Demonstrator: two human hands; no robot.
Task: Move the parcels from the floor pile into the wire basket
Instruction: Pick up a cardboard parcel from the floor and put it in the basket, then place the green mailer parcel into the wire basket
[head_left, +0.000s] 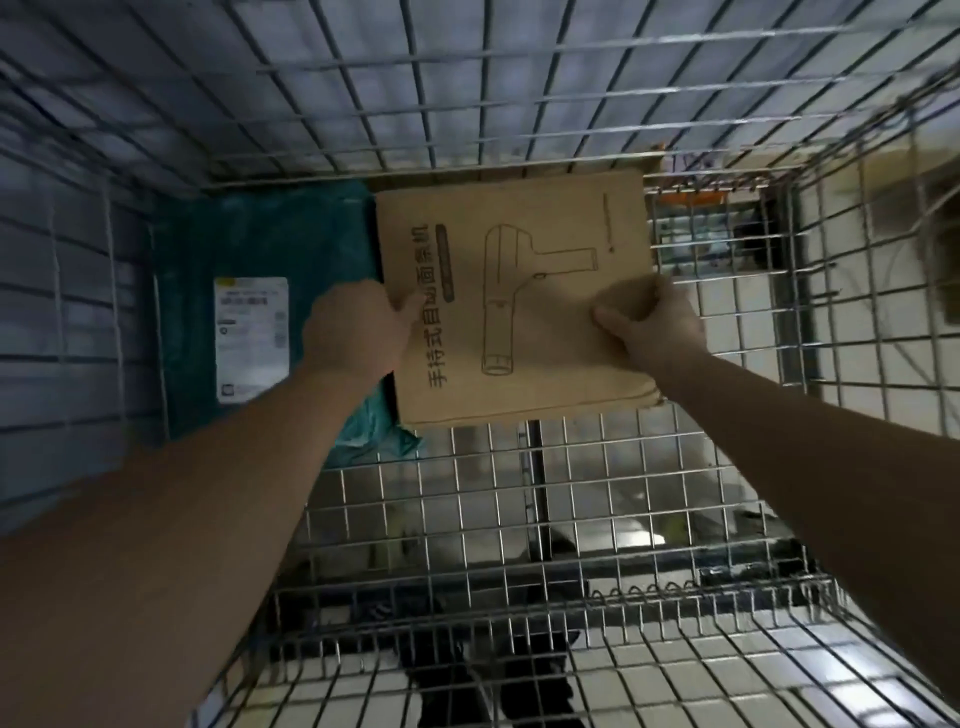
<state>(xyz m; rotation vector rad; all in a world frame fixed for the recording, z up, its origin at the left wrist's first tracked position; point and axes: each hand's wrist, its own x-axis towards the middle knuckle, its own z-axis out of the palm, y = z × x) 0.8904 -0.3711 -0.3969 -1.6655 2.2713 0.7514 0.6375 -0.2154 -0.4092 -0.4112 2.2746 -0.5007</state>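
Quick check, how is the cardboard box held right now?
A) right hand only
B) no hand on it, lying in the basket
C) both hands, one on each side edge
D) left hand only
C: the left hand grips the left edge of the cardboard box and the right hand grips its right edge, inside the wire basket.

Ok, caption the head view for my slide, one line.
Both hands, left and right, lower a cardboard box into the wire basket beside a teal parcel.
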